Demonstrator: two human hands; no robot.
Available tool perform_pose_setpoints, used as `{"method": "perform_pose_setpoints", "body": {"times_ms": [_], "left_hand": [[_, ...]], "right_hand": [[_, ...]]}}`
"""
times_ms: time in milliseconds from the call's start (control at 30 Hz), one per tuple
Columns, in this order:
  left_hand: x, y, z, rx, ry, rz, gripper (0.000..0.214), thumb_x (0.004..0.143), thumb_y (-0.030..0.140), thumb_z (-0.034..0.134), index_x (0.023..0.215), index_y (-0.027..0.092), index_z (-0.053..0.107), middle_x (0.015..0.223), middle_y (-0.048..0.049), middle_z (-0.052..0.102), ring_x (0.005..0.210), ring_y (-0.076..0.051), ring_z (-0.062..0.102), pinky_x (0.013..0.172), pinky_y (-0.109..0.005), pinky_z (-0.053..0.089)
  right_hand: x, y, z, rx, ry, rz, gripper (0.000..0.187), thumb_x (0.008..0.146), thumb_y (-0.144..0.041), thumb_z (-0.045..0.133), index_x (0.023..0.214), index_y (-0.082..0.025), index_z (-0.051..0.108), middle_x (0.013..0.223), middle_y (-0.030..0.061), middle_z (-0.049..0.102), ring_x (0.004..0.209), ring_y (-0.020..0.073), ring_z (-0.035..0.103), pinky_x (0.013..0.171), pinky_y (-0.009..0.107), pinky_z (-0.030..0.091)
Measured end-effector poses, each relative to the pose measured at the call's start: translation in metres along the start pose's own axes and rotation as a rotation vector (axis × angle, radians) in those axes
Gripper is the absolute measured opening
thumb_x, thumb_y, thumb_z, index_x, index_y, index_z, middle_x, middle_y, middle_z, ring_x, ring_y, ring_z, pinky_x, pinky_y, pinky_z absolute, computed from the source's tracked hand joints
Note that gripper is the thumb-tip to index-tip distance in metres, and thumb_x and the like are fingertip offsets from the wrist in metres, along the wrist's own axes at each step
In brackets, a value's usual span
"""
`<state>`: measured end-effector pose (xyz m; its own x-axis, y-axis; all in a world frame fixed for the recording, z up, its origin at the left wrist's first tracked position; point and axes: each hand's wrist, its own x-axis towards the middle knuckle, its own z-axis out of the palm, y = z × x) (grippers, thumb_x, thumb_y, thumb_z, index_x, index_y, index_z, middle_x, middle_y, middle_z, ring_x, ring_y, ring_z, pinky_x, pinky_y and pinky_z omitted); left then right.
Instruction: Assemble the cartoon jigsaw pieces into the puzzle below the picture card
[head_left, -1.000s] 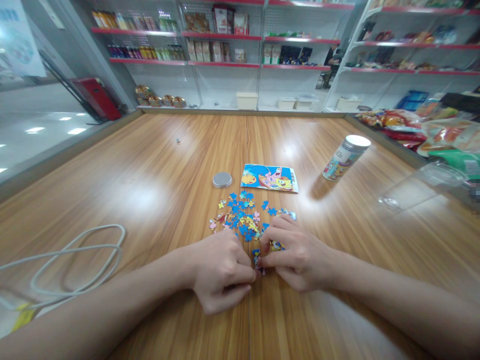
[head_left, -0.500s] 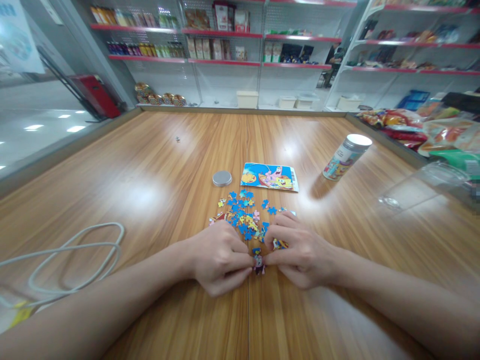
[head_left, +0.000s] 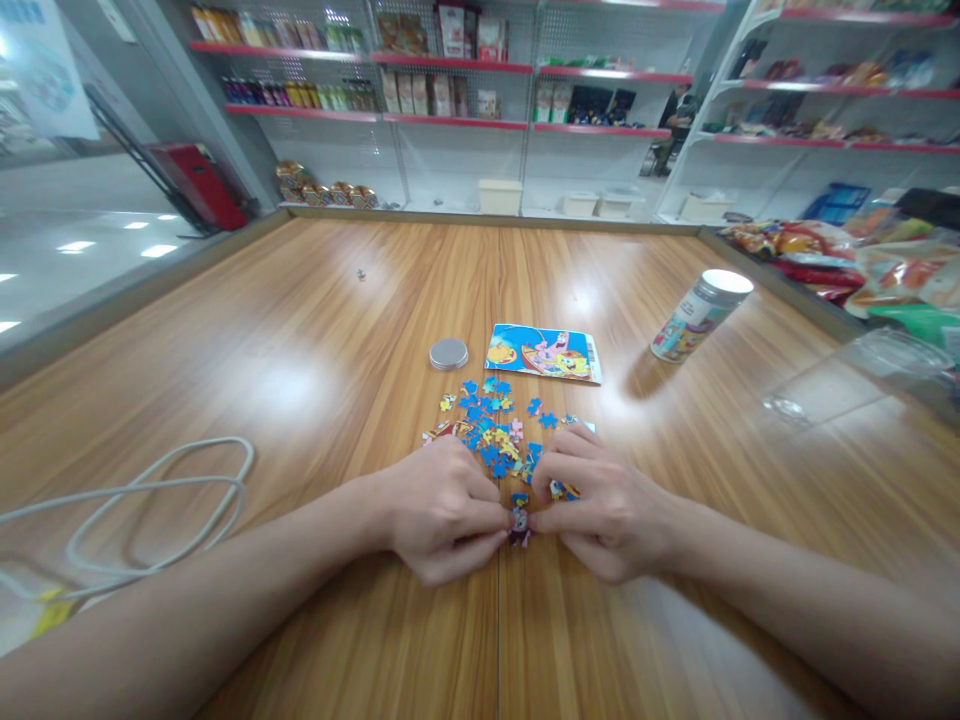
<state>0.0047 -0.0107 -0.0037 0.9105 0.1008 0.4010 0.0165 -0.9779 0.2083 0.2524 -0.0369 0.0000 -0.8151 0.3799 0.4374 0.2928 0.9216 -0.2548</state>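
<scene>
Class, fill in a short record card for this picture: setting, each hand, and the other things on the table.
Setting: wooden table, shop shelves behind.
Left hand: fingertips pinch the held puzzle pieces.
Right hand: pinches the same pieces from the other side.
Loose pieces: scattered heap just beyond the hands.
Picture card: flat, beyond the heap.
Metal lid: left of the card.
Canister: far right, white cap on.
Cable: white, looped at left.

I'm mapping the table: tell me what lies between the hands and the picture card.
Head view: loose puzzle pieces are scattered between the card and the left hand and right hand, which pinch a small piece together.
</scene>
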Motion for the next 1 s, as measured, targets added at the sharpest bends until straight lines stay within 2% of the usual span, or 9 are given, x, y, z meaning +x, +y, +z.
{"method": "perform_pose_setpoints", "body": {"times_ms": [133, 633, 800, 933, 1000], "left_hand": [[0.0003, 0.0009, -0.0012, 0.0, -0.022, -0.017, 0.02, 0.085, 0.014, 0.054, 0.067, 0.018, 0.063, 0.053, 0.0009, 0.055, 0.045, -0.012, 0.049, 0.046, -0.033, 0.032], [0.0036, 0.0049, -0.0026, 0.029, -0.063, -0.052, 0.023, 0.083, 0.015, 0.055, 0.061, 0.019, 0.055, 0.054, 0.0006, 0.057, 0.047, -0.012, 0.05, 0.048, -0.033, 0.032], [0.0033, 0.0058, -0.0031, 0.039, -0.083, -0.066, 0.022, 0.084, 0.016, 0.056, 0.062, 0.019, 0.055, 0.057, 0.0003, 0.06, 0.048, -0.012, 0.052, 0.049, -0.033, 0.033], [0.0033, 0.0053, -0.0034, 0.023, -0.087, -0.08, 0.022, 0.084, 0.016, 0.056, 0.062, 0.019, 0.054, 0.058, 0.0003, 0.061, 0.049, -0.012, 0.053, 0.049, -0.032, 0.033], [0.0036, 0.0049, -0.0036, 0.009, -0.086, -0.082, 0.021, 0.084, 0.016, 0.056, 0.064, 0.019, 0.056, 0.058, 0.0003, 0.061, 0.049, -0.011, 0.054, 0.049, -0.031, 0.033]], "right_hand": [[-0.0005, 0.001, 0.0009, -0.027, 0.031, -0.007, 0.024, 0.074, -0.004, 0.056, 0.081, -0.021, 0.072, 0.086, 0.0042, 0.061, 0.083, 0.021, 0.046, 0.074, 0.039, 0.03], [0.0039, -0.0028, 0.0011, -0.086, -0.12, 0.04, 0.013, 0.082, -0.011, 0.057, 0.076, -0.019, 0.065, 0.091, 0.0055, 0.062, 0.087, 0.0217, 0.047, 0.077, 0.04, 0.034], [0.0066, -0.0055, -0.0001, -0.091, -0.15, 0.077, 0.014, 0.082, -0.01, 0.057, 0.081, -0.02, 0.066, 0.093, 0.0051, 0.062, 0.089, 0.0222, 0.046, 0.078, 0.041, 0.033], [0.005, -0.0053, 0.0013, -0.074, -0.111, 0.069, 0.016, 0.08, -0.008, 0.056, 0.081, -0.02, 0.067, 0.093, 0.005, 0.063, 0.088, 0.0222, 0.049, 0.078, 0.041, 0.034], [0.0025, -0.0032, 0.002, -0.048, -0.016, 0.052, 0.016, 0.078, -0.008, 0.057, 0.079, -0.02, 0.067, 0.09, 0.0051, 0.063, 0.084, 0.021, 0.05, 0.078, 0.041, 0.035]]}}
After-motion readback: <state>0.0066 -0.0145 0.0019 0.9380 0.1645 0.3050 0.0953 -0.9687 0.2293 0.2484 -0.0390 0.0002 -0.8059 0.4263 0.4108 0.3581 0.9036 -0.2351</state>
